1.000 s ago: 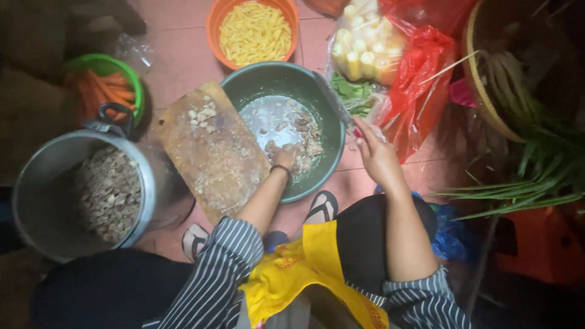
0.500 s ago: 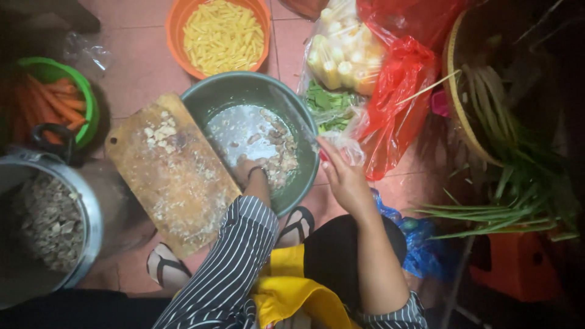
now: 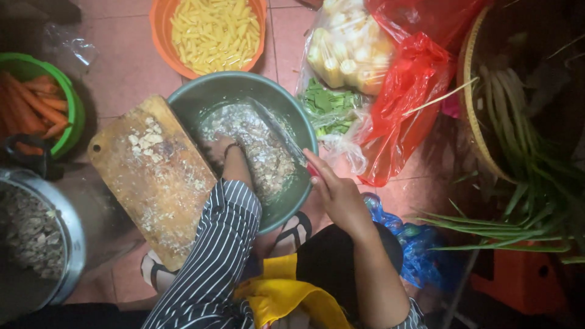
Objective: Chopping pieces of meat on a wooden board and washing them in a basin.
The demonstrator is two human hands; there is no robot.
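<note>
The fingers of the right hand (image 3: 338, 194) are wrapped around the reddish handle of a knife (image 3: 277, 131), whose long blade runs up and to the left from them, across the inside of the grey-green basin (image 3: 201, 100). The fingers of the left hand (image 3: 222, 152) are pressed down into the pale chopped mix (image 3: 262, 155) on the basin's floor, just to the left of the blade; they are half buried in it, so whether they are spread or bunched cannot be told. A dark band sits on that wrist, and a striped sleeve (image 3: 219, 244) runs back from it.

Left of the left-hand fingers, a worn wooden cutting board (image 3: 155, 183) leans with one edge on the basin's rim, dusted with white scraps. Further left stand a green tub of carrots (image 3: 39, 106) and, below it, a metal pot (image 3: 42, 244) with dark chopped pieces inside.

Above both hands, beyond the basin, sits an orange bowl of yellow strips (image 3: 213, 30). Right of the right-hand fingers lie a clear bag of leafy greens (image 3: 329, 109), a clear bag of pale chunks (image 3: 347, 52), and a red plastic bag (image 3: 408, 91). Further right a woven basket (image 3: 481, 122) holds long green onions (image 3: 518, 183). A blue bag (image 3: 420, 250) lies on the tiled floor (image 3: 122, 67) just below the right wrist.
</note>
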